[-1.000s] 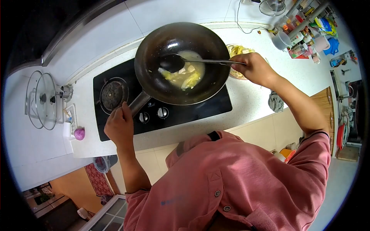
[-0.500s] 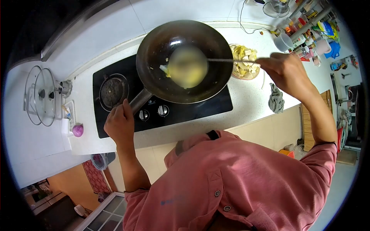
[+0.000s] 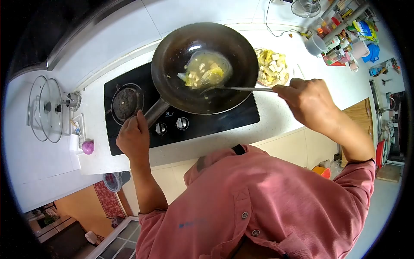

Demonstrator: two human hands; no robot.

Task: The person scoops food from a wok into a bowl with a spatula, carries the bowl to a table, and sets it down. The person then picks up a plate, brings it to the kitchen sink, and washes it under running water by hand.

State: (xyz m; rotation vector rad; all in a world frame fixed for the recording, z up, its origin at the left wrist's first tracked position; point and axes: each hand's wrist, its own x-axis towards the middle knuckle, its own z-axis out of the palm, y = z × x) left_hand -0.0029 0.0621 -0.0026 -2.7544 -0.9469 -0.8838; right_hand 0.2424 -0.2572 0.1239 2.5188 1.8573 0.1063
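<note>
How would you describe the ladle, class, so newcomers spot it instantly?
Over the black hob is a large wok. The ladle runs into it from the right hand; its shaft is thinner than the wok handle in the left hand.

On the worktop [image 3: 276, 114], stove [image 3: 138, 142] left of centre, onion [image 3: 88, 147] at the left edge, bottles [image 3: 333, 44] towards the back right corner. Over the stove's right side, wok [image 3: 170, 56], with food [image 3: 202, 76] and the head of a ladle [image 3: 246, 89] inside. Just right of the wok, bowl [image 3: 261, 82]. Beyond the left edge, lids [image 3: 47, 110].
</note>
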